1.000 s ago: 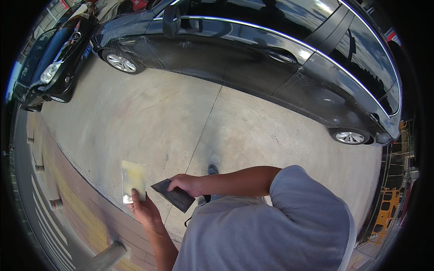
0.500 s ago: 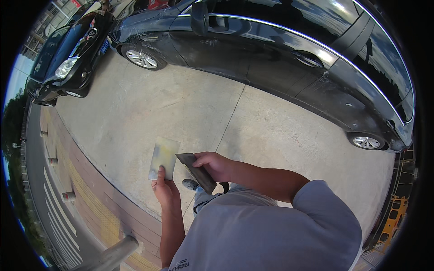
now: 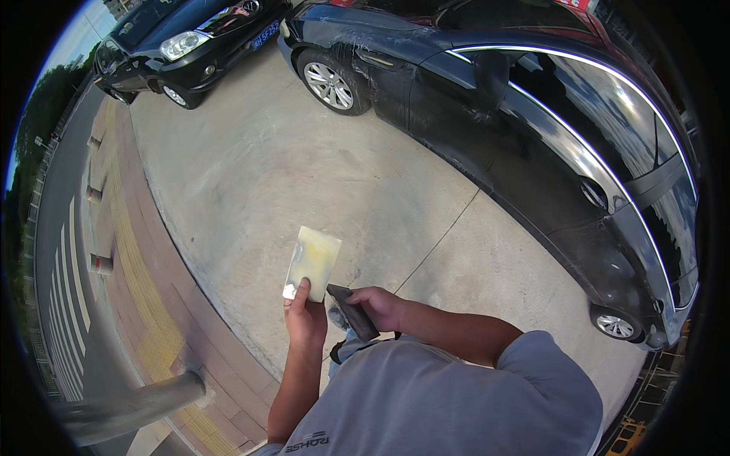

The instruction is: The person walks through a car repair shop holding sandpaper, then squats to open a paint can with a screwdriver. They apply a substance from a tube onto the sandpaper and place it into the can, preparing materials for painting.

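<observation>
In front of my body, my left hand [image 3: 306, 321] grips a thin rectangular plate [image 3: 316, 254] by its lower edge, thumb on top. The plate is pale, with yellow smears and a white patch at its lower left corner. Just to the right, the fingers of my right hand [image 3: 378, 307] are closed round a dark, flat, oblong block [image 3: 357, 319], which is tilted. A narrow gap separates the block from the plate. What lies under the block is hidden.
A black car [image 3: 487, 156] with scuffed, dull patches stands ahead and to the right. Another dark car [image 3: 156, 64] is parked at far left. Concrete [image 3: 236, 167] meets brick paving [image 3: 163, 262] with short bollards [image 3: 99, 264]. A thick metal pole [image 3: 141, 404] juts in at lower left.
The view has turned left, so the black car's front wheel sits nearer the middle. Both hands keep their hold and show slightly farther right; the plate's face looks yellower.
</observation>
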Action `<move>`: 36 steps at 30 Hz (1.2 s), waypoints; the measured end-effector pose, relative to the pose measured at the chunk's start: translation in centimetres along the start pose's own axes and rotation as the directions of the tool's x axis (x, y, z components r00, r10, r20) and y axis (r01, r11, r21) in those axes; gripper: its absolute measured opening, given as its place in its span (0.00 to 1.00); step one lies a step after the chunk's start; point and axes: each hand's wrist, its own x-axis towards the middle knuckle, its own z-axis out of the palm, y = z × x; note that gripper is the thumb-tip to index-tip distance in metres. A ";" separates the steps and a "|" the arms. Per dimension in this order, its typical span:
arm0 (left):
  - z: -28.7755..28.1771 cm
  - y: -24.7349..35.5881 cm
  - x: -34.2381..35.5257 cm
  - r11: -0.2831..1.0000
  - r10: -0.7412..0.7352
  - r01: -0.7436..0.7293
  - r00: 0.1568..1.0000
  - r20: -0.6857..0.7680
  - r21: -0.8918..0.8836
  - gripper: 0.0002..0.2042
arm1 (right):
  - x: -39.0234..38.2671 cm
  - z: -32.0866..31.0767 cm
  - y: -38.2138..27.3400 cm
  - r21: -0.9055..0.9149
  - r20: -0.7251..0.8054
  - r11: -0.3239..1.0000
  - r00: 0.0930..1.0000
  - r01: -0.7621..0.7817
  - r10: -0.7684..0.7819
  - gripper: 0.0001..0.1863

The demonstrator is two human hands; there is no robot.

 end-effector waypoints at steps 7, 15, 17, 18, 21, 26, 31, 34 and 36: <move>-7.3 8.9 5.0 0.971 0.087 -0.047 0.982 -0.166 0.234 0.10 | 5.8 8.5 -6.4 0.052 0.220 0.975 0.950 0.217 -0.223 0.13; -8.2 12.0 12.5 0.933 0.217 -0.166 0.967 -0.132 0.319 0.08 | 13.0 12.2 -9.8 -0.091 0.015 0.984 0.988 0.154 -0.153 0.15; -7.9 13.6 15.0 0.940 0.127 -0.065 0.978 -0.167 0.334 0.10 | 14.0 11.1 -14.2 0.042 -0.089 0.949 0.947 0.313 -0.308 0.14; -7.6 14.4 16.2 0.950 0.063 -0.004 0.982 -0.179 0.314 0.10 | 14.3 10.5 -16.5 0.131 -0.060 0.908 0.918 0.398 -0.393 0.16; -5.9 16.3 21.2 0.928 -0.098 0.148 0.982 -0.162 0.340 0.12 | 16.1 9.5 -23.2 0.136 -0.042 0.748 0.759 0.649 -0.650 0.20; -0.5 18.1 32.1 0.893 -0.236 0.247 0.969 -0.077 0.375 0.13 | 19.6 10.3 -34.0 0.107 0.067 0.659 0.656 0.744 -0.751 0.17; 7.0 19.4 43.8 0.854 -0.262 0.223 0.965 0.018 0.470 0.13 | 23.3 13.2 -46.4 -0.056 0.197 0.616 0.613 0.786 -0.765 0.15; 10.5 20.1 50.1 0.833 -0.282 0.216 0.958 0.055 0.509 0.13 | 24.3 15.3 -52.7 -0.105 0.383 0.615 0.603 0.781 -0.700 0.16; 12.0 20.8 53.7 0.806 -0.239 0.180 0.970 0.032 0.564 0.11 | 24.6 16.4 -56.1 -0.297 0.479 0.550 0.621 0.780 -0.621 0.17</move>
